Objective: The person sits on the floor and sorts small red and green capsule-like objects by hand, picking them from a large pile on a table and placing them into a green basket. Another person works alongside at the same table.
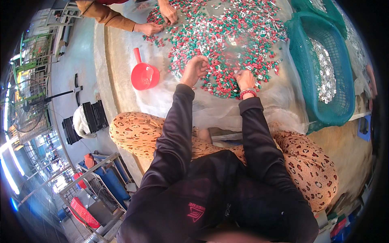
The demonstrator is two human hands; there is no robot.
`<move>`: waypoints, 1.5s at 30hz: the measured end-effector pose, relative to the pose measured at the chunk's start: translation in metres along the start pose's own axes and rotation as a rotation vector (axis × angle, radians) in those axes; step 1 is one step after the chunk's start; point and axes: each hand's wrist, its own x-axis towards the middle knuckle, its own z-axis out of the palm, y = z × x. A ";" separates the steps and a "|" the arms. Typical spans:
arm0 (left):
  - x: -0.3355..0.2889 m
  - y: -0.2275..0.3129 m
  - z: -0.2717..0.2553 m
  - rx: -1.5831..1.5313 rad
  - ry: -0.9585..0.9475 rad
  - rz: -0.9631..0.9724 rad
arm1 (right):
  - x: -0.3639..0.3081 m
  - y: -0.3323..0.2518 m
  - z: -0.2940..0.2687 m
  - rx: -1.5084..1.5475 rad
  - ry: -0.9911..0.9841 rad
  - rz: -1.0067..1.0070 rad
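A wide spread of small red, green and white plastic pieces (pixel 227 52) lies on a translucent sheet (pixel 158 107). My left hand (pixel 196 69) is at the near left part of the spread, its fingers curled; whatever they hold is too small to make out. Lower in the near right part, my right hand (pixel 245 79), with a red bead bracelet (pixel 248 92) at the wrist, has its fingertips pinched together among the pieces. Any piece in that pinch is hidden. Left of my left hand stands a red dipper (pixel 145 76) with its handle pointing away.
Across the spread at far left, another person's hands (pixel 158 22) touch pieces. To the right, a blue basket (pixel 344 77) lined with green net holds white and clear pieces (pixel 325 75). A black-and-white object (pixel 85 121) sits on the floor at left, near a fan (pixel 28 103).
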 end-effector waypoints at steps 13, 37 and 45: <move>0.037 -0.078 -0.046 1.986 0.307 0.475 | 0.012 -0.011 -0.066 1.271 -0.277 0.018; 0.030 -0.065 -0.017 0.801 0.407 0.027 | -0.011 -0.042 -0.132 1.799 -0.589 -0.323; 0.047 -0.074 -0.015 1.214 0.456 0.160 | -0.001 -0.027 -0.096 1.104 -0.239 0.047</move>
